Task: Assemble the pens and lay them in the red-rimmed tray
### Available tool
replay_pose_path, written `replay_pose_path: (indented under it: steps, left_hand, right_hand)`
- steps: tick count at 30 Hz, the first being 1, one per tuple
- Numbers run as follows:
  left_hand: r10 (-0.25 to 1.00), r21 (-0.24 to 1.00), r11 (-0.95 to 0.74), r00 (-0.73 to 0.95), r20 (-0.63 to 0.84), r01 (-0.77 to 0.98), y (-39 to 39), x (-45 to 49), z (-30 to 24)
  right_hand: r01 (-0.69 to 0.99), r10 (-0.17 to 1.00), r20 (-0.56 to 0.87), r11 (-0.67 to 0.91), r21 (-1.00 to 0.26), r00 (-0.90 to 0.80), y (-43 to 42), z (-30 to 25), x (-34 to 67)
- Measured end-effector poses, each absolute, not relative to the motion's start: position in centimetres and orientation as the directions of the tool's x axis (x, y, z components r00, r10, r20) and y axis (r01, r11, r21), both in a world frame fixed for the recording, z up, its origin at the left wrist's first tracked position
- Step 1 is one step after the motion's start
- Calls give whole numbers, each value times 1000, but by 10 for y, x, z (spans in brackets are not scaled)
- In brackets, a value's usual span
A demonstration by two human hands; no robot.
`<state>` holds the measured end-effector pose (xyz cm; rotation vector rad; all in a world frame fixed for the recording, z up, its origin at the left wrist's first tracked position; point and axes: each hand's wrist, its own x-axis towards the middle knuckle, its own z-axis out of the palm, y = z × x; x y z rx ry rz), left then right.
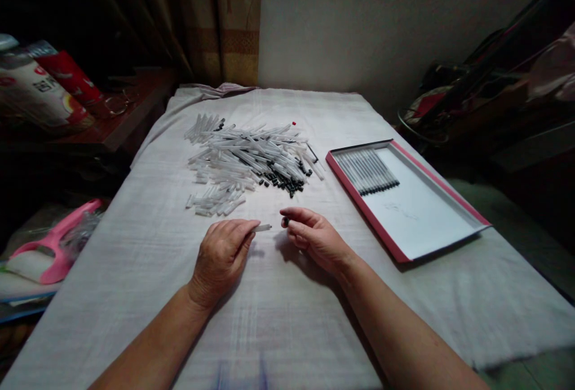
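Observation:
My left hand [224, 253] is closed around a translucent white pen barrel [263, 227], whose end pokes out to the right past the fingertips. Facing it, my right hand [313, 235] pinches a small black plastic cap [284, 221] between thumb and fingers. A short gap separates cap and barrel. Beyond both hands lies a loose heap of clear pen barrels [251, 150]. Small black caps [287, 184] are scattered along the heap's near right side. To the right, a shallow red-rimmed box lid [431, 228] holds a neat row of black-ended pens [371, 171].
A white cloth [251, 324] covers the table. One tiny red piece [294, 123] lies behind the heap. On the left stand a dark side table [135, 120] with a labelled jar [40, 90] and glasses [119, 103], and a pink-handled object [58, 240] lower down.

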<state>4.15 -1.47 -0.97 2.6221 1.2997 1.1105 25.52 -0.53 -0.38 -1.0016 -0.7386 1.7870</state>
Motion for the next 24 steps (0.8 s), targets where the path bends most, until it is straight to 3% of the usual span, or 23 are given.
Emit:
replay_pose_path:
  steps: [8,20,24]
  left_hand:
    - [718,297,-638,411,562,710,-13,40,-9]
    - [730,285,-641,452,513,713,-14,42,-12]
    - [723,273,-648,461,515,711,-15,43,-12]
  right_hand:
    - [-242,947,-252,-297,-924,-199,-9,1,249]
    - [-178,959,-193,-230,-957,-206,-12,-5,242]
    - [30,990,-34,-30,-999,-136,-13,-9,242]
